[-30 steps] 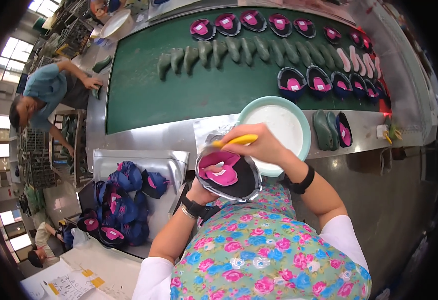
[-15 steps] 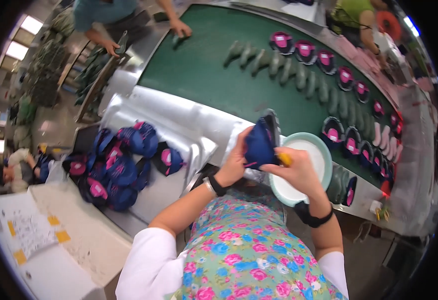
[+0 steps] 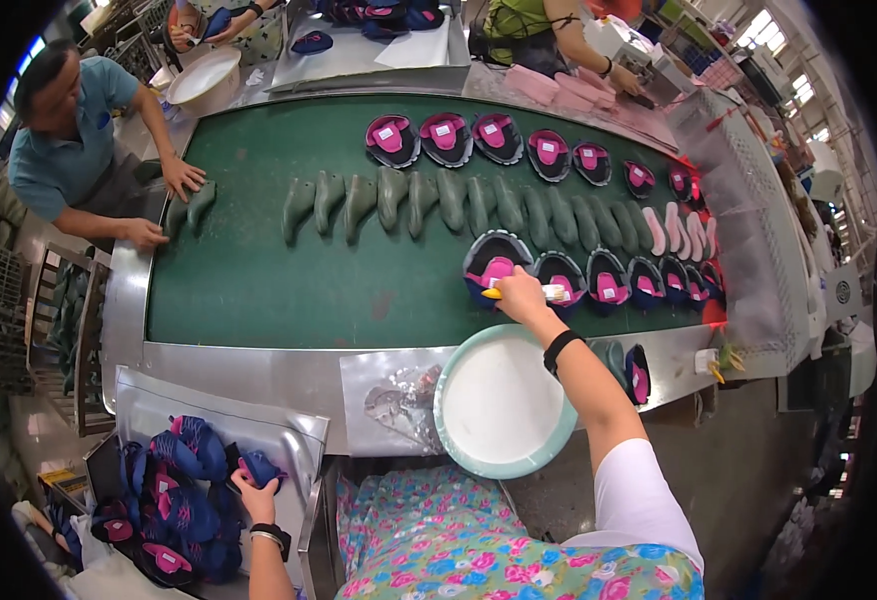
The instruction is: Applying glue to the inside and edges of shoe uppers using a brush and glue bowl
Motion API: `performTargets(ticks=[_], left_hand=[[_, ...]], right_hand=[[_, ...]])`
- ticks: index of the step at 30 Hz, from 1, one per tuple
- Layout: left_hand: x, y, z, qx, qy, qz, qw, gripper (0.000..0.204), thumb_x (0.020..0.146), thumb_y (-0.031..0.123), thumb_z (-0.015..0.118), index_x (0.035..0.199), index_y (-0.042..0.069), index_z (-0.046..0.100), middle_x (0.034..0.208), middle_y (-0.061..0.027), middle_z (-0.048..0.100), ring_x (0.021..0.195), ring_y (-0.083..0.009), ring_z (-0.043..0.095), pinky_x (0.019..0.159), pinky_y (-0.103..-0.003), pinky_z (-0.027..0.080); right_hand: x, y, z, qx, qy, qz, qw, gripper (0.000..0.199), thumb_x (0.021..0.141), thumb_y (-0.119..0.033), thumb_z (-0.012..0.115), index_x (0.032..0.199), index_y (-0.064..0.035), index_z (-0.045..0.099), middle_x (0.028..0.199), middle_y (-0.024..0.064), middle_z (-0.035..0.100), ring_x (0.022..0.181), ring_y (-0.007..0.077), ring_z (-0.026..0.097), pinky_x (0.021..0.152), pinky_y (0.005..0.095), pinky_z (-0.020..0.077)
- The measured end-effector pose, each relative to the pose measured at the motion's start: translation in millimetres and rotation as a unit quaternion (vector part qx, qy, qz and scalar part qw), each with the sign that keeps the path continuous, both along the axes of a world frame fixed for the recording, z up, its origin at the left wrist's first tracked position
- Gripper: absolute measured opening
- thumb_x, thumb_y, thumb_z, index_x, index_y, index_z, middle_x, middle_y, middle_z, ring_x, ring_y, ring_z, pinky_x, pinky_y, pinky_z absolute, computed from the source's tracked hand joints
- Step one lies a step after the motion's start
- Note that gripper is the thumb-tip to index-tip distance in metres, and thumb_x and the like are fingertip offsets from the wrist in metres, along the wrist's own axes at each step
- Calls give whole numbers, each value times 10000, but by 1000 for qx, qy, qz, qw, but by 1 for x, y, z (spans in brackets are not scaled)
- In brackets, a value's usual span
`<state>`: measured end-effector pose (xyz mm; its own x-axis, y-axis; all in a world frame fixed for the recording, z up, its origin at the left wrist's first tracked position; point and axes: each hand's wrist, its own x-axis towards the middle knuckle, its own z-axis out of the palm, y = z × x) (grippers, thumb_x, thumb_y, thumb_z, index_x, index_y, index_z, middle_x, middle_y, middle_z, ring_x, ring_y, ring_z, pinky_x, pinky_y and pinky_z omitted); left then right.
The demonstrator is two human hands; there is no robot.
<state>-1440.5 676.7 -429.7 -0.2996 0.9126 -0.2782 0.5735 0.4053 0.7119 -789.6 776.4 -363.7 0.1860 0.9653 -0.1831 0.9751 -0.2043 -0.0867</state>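
My right hand (image 3: pixel 522 292) grips a brush (image 3: pixel 556 293) with a yellow handle and pale bristles. Its fingers are at the pink lining of a navy shoe upper (image 3: pixel 497 248), which sits at the left end of the near row on the green belt. Whether they still hold that upper, I cannot tell. At lower left, my left hand (image 3: pixel 256 497) has its fingers on another navy and pink shoe upper (image 3: pixel 262 466), beside a heap of similar uppers (image 3: pixel 184 500). A basin (image 3: pixel 507 469) of white liquid, teal-rimmed, stands between my arms.
On the green belt (image 3: pixel 249 290) lie a row of dark green shoe lasts (image 3: pixel 392 198), a far row of uppers (image 3: pixel 446 138) and pink foot-shaped pieces (image 3: pixel 674 228). A co-worker (image 3: pixel 79 150) handles lasts at the left end. A clear plastic sheet (image 3: pixel 389 400) lies beside the basin.
The upper held over the basin is now at the belt's near row. My left hand has left it and moved to the heap; my right hand moved forward with the brush. The view shifted.
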Motion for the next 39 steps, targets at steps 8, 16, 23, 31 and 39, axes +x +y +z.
performTargets(ticks=[8,16,23,31,39], left_hand=[[44,16,58,-61,133,-269,952,479,696,80,736,1151,33,594,958,-193,643,935,-375,602,824,-434,465],[176,56,235,183,-5,-658,731,318,665,61,704,959,52,585,916,-90,593,965,-296,544,885,-415,422],[160,42,242,63,-361,-402,839,726,753,-56,549,1416,104,299,1384,-136,394,1275,-238,410,1069,-363,322],[171,-4,175,113,-311,-266,905,538,903,176,556,1362,17,325,1286,-176,483,1155,-245,527,983,-390,445],[124,-37,191,-100,-307,-588,741,319,797,54,672,1113,34,637,1320,-184,527,1093,-228,588,942,-310,440]], right_hand=[[-66,-10,38,120,104,-27,987,493,655,-166,763,1110,-109,581,1016,77,639,954,305,573,748,435,506],[-267,-116,162,59,279,312,906,324,699,-170,715,993,-72,621,1060,71,598,1012,256,564,726,374,545],[-270,-144,202,143,430,140,880,255,791,-150,683,1025,-53,650,932,143,638,863,319,629,718,393,517],[-266,-183,194,107,433,120,887,232,888,-227,610,1064,-81,647,965,128,658,874,278,624,769,374,495],[-169,-239,71,156,293,-386,860,318,843,-347,662,843,-32,706,778,153,667,710,314,627,656,373,488]])
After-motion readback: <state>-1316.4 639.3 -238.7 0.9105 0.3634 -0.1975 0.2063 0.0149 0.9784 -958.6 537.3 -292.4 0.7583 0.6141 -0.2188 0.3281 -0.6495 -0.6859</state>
